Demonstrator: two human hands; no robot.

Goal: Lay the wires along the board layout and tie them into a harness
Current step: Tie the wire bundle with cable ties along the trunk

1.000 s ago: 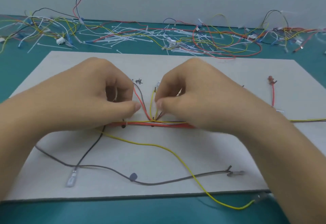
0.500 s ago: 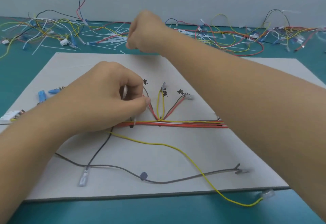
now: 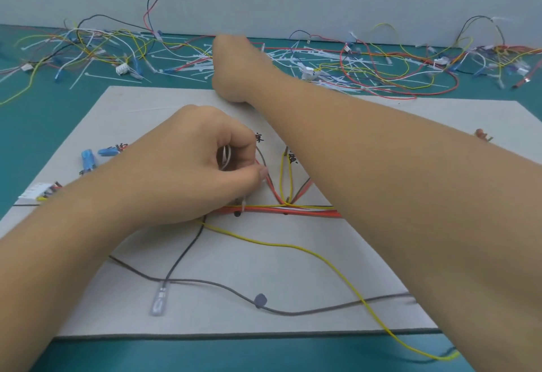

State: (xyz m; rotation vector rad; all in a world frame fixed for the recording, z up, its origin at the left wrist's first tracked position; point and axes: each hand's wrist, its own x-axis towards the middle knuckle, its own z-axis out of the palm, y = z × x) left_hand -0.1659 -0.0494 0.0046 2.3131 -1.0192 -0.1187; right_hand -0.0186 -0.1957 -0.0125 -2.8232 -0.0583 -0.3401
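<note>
Your left hand (image 3: 199,166) pinches a white cable tie (image 3: 225,156) beside the red wire bundle (image 3: 278,210) mid-board (image 3: 234,260), while your right hand (image 3: 234,69) sits at the far tie pile (image 3: 187,64), its fingers hidden, grip unclear.

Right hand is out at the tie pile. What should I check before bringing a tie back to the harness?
1. Left hand anchoring the work: ok, its fingers are curled round a white cable tie just above the red trunk bundle.
2. Right hand at the loose tie pile: ok.
3. Tie actually gripped by the right hand: cannot tell, its fingers are hidden behind the hand.
4. Trunk lying straight on the board: ok where visible; the right forearm covers the rest.
5. Long yellow wire kept on the board: not ok, its end hangs past the front edge.
</note>
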